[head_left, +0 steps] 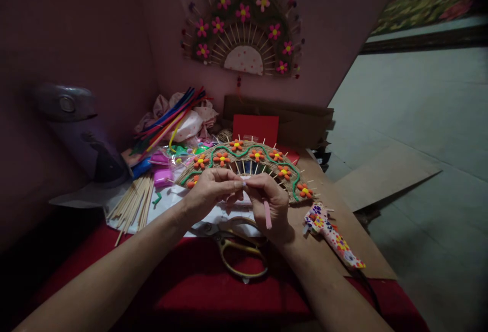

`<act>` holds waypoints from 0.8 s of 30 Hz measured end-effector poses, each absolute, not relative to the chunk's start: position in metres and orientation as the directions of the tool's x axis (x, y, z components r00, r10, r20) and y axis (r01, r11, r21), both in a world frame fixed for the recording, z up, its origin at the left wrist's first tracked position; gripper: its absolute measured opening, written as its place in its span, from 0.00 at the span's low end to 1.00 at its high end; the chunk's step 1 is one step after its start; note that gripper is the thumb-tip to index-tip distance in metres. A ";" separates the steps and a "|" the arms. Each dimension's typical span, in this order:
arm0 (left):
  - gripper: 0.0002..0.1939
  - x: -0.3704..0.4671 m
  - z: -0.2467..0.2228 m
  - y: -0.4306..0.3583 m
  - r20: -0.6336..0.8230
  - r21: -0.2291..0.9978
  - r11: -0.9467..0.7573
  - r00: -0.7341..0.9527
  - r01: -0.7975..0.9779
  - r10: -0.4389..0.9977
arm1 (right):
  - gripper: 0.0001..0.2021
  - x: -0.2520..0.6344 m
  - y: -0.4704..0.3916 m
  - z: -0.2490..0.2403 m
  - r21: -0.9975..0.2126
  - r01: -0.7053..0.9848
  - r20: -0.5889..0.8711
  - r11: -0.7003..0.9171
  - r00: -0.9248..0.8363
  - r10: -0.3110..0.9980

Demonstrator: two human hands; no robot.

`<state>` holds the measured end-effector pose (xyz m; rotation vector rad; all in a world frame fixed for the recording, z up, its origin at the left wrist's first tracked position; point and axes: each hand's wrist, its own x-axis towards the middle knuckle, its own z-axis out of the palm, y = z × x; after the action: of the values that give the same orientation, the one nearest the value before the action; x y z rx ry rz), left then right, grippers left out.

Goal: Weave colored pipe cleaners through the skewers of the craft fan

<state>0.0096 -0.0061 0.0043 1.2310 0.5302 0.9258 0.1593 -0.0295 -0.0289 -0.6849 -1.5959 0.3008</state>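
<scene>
My left hand (211,188) and my right hand (270,202) meet over the table, thumbs and forefingers pinched around a tiny pale piece (244,184). From the curled fingers of my right hand hangs a pink strip (267,215). Just behind both hands lies a fan-shaped twine piece (244,156) with orange flowers, a wavy green line and sticks round its edge; the hands hide part of it. Below them, large scissors (243,258) rest on the red cloth with their handles toward me.
Wooden sticks (131,202), coloured pipe cleaners (171,118) and clay packets (163,177) lie left. A tumbler (86,133) stands far left. At right, a flower-patterned wrapped tool (335,235) rests on cardboard (366,261). A finished fan (244,27) hangs on the wall.
</scene>
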 end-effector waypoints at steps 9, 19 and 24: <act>0.08 0.010 0.003 -0.005 0.143 0.953 0.034 0.549 -0.300 0.823 | 0.10 0.160 -0.030 -0.030 -0.480 0.345 0.861 0.807 0.008 0.509; 0.05 0.008 0.006 -0.006 0.027 0.898 0.261 0.636 -0.354 0.771 | 0.15 0.163 -0.034 -0.031 -0.381 0.370 0.887 0.847 -0.110 0.448; 0.04 0.006 0.004 -0.004 0.002 0.889 0.305 0.668 -0.342 0.744 | 0.11 0.163 -0.035 -0.029 -0.419 0.400 0.872 0.815 -0.073 0.484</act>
<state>0.0065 -0.0040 0.0040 1.0283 0.4561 0.7528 0.1627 -0.0350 -0.0286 -0.6976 -1.6891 0.0797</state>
